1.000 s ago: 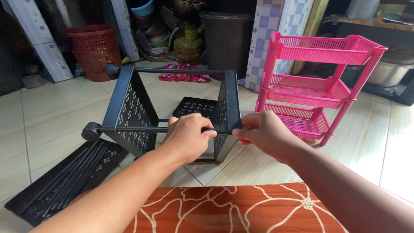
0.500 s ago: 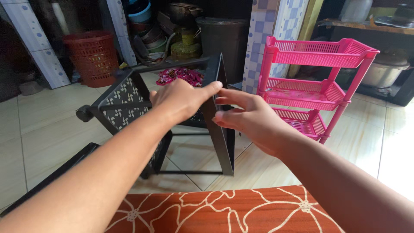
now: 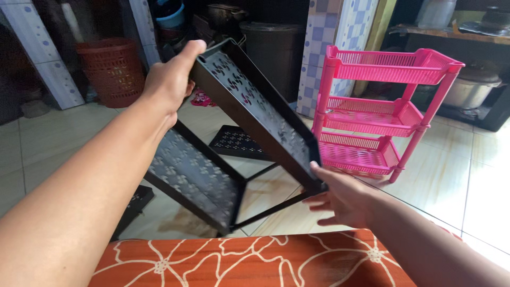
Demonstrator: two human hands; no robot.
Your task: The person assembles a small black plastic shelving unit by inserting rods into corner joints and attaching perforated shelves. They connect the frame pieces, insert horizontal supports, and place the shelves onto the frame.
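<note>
The black perforated plastic rack frame (image 3: 249,133) is now being held tilted in the middle of the frame, whereas half a second ago it was being kept lower and more upright, with both hands together on one edge. The hands have been moved apart to opposite ends, so the rack is judged to be in the course of being turned over or repositioned. The left hand (image 3: 170,79) is being closed around the upper corner of the top tray, towards the upper left of the frame. The right hand (image 3: 340,199) is being held open, its fingers spread, with the thumb pressed against the lower corner. The long axis of the top tray is running diagonally from upper left to lower right. A pink three-tier plastic shelf rack (image 3: 382,111) is standing at the right on the tiled floor (image 3: 467,175).
</note>
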